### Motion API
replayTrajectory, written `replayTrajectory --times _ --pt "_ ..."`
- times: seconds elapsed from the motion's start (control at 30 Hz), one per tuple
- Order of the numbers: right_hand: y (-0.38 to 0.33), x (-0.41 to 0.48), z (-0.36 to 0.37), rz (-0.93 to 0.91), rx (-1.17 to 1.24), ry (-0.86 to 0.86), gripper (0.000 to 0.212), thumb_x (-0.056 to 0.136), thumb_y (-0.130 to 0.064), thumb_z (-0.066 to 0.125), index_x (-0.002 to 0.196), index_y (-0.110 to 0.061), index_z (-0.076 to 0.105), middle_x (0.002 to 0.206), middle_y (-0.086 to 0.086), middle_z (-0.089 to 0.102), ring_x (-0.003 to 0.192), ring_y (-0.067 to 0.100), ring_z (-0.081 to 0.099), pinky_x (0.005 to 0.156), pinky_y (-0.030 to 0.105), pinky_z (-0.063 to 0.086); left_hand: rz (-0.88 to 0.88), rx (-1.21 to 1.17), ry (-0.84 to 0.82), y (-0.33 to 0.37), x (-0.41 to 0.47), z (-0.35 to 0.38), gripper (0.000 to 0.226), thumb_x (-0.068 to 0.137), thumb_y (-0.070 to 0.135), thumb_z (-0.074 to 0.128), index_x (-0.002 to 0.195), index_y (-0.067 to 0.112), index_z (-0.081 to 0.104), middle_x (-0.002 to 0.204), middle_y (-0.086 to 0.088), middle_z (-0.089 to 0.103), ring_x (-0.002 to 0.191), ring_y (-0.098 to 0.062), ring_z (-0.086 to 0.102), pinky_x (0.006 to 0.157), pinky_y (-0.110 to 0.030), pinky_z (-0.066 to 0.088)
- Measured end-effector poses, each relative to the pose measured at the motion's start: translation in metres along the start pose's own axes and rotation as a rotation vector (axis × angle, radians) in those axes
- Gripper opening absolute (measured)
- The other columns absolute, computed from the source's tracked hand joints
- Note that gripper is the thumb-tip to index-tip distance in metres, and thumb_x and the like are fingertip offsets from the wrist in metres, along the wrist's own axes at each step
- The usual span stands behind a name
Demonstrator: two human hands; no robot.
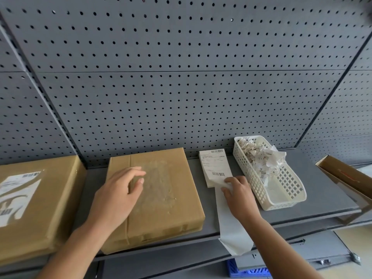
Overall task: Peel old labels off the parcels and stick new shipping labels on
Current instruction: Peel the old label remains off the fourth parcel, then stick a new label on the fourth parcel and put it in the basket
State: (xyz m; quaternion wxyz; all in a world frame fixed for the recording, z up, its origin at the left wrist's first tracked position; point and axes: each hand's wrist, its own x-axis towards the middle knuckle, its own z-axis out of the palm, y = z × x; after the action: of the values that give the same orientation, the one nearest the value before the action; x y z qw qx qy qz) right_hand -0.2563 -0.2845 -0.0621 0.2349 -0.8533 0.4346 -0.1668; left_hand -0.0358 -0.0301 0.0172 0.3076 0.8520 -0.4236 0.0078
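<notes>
A brown parcel (161, 190) lies on the grey shelf in the middle, its top bare except for a patch of glue residue. My left hand (116, 196) rests on its left part with fingers loosely curled, holding nothing. To the right lies a stack of new shipping labels (215, 166), and a long white strip of label backing (231, 228) trails from it over the shelf's front edge. My right hand (239, 196) pinches the strip at the near end of the stack. A second parcel (30, 198) at the far left carries a torn old label (16, 194).
A white plastic basket (281, 200) holding torn label scraps stands right of the label stack. An open cardboard box (346, 178) leans at the far right. Grey pegboard (181, 77) backs the shelf (322, 194). A blue crate (247, 271) shows below.
</notes>
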Motion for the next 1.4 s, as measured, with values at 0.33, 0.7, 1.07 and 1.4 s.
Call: replayTrajectory --times 0.33,0.7,1.07,1.4 --pt "-0.032 -0.028 -0.054 -0.142 0.125 0.245 0.025 0.096 -0.030 0.062 0.118 -0.019 0.065 0.114 -0.010 0.053 0.104 0.015 0.055 0.088 0.029 0.044 0.062 -0.429 -0.220 0.088 0.006 0.039 0.028 0.099 0.049 0.054 0.114 0.033 0.070 0.106 0.028 0.069 0.102 0.015 0.059 0.086 -0.005 0.044" --pt "-0.032 -0.064 -0.067 -0.213 0.140 0.321 0.026 0.090 -0.027 0.069 0.115 -0.020 0.067 0.110 -0.013 0.051 0.105 0.013 0.054 0.084 0.024 0.042 -0.020 -0.804 -0.348 0.140 0.018 0.083 0.027 0.096 0.043 0.065 0.103 0.018 0.074 0.098 0.006 0.075 0.090 -0.010 0.068 0.088 -0.042 0.055" --pt "-0.032 -0.070 -0.085 -0.262 -0.133 0.386 0.034 0.092 -0.049 0.052 0.114 -0.031 0.069 0.110 -0.014 0.064 0.114 0.018 0.050 0.092 0.038 0.041 -0.056 -0.952 -0.341 0.144 0.012 0.091 0.013 0.099 0.019 0.064 0.105 0.013 0.074 0.101 -0.001 0.077 0.096 -0.018 0.072 0.090 -0.042 0.058" --pt "-0.043 -0.047 -0.092 -0.495 -0.068 0.267 0.015 0.095 -0.037 0.062 0.106 -0.031 0.070 0.103 -0.019 0.063 0.098 0.009 0.058 0.076 0.028 0.050 -0.020 -0.968 -0.403 0.144 0.006 0.088 0.018 0.100 0.016 0.062 0.108 0.017 0.077 0.101 0.001 0.078 0.100 -0.017 0.072 0.095 -0.035 0.057"
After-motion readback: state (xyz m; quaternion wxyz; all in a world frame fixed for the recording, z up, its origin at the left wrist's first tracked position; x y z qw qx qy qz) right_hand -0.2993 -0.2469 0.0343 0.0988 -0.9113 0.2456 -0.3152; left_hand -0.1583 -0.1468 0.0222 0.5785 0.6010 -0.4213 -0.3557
